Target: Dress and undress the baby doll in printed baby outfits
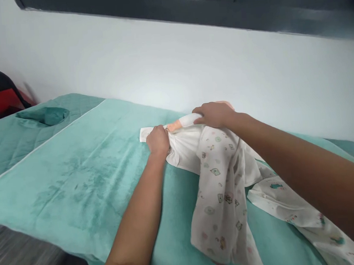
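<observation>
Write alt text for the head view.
A person's left hand grips plain white cloth on a teal plush cover, beside a peach, partly white-covered form; the right hand holds its white part. White cloth with small printed motifs drapes toward the viewer.

Shirt: bottom end cut off by the lower edge; some prints too small to name. Peach piece: mostly hidden by white cloth and right hand; kind unclear. Left hand: fingertips hidden. Second garment: partly behind right arm, cut off lower right. Red object: cut off left. Floor: blurred.
</observation>
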Tool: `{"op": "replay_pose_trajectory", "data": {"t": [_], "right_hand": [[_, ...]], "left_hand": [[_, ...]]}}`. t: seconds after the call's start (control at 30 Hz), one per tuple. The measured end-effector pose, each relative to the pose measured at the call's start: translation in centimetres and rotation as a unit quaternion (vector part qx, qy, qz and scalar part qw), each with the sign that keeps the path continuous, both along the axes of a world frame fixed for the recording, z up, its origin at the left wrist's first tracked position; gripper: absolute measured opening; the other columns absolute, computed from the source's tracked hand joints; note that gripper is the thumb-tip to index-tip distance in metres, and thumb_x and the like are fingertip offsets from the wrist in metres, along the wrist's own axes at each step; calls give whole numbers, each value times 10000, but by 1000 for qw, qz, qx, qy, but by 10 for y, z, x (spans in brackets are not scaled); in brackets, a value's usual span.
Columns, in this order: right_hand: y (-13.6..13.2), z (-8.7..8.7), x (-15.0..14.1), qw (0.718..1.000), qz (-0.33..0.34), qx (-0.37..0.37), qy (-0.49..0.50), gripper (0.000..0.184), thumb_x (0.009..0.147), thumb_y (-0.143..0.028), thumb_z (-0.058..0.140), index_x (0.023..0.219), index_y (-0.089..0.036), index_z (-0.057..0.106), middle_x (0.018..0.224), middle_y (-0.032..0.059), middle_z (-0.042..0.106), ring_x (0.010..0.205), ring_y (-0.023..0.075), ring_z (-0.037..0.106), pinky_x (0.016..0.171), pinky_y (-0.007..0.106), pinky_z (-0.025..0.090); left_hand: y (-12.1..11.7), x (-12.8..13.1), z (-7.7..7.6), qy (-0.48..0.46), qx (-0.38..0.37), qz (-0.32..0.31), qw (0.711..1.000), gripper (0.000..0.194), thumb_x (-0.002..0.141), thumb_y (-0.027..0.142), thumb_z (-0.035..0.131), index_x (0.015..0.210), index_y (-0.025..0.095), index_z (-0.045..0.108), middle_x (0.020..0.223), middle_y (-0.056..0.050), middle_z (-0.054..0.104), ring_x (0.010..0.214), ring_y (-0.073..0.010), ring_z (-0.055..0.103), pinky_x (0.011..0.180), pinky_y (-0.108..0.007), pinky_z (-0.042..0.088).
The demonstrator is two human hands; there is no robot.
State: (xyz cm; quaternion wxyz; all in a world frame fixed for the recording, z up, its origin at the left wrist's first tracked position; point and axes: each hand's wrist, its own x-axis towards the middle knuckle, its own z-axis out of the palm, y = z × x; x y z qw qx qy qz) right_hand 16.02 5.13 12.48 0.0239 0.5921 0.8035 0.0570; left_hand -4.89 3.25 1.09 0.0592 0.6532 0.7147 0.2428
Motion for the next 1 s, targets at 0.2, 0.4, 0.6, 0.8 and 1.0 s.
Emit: {"op": "replay_pose_trajectory", "data": {"t": [0.2,0.4,0.6,0.8,1.0], "right_hand": [[-9,-7,-8,999,-4,16,41,434,895,-511,555,1252,-281,639,1162,84,696,1001,279,628,838,393,448],[0,-45,-49,995,56,-8,84,435,920,-408,530,1306,-219,601,1295,114,655,1149,284,602,915,409,470],[-14,-62,9,934,-23,74,348,379,965,-389,413,1188,-226,672,1263,46,685,1168,215,607,1020,371,435],[-52,-109,87,925,-167,130,317,453,917,-270,371,1269,-171,639,1266,118,676,1156,292,603,1013,461,432],[-57,-120,104,934,-178,182,251,573,780,-115,403,1311,-202,598,1287,96,658,1141,292,598,1016,466,400]], "left_hand": [[-10,6,8,-37,125,27,991,529,901,106,353,1424,145,426,1482,-172,455,1330,-273,487,1050,-427,430],[-11,5,4,62,116,-130,983,432,943,284,472,1374,290,502,1379,-107,573,1365,-323,399,1158,-721,99],[-2,4,-4,85,74,-80,990,320,961,311,431,1233,275,595,1226,-116,635,1181,-329,534,1110,-763,157],[-18,21,3,108,122,-117,980,509,886,111,407,1384,161,497,1405,-183,541,1407,-344,375,1167,-726,94],[-46,67,31,-58,146,-273,949,404,956,180,356,1286,216,588,1376,-66,590,1325,-180,493,1162,-365,384]]}}
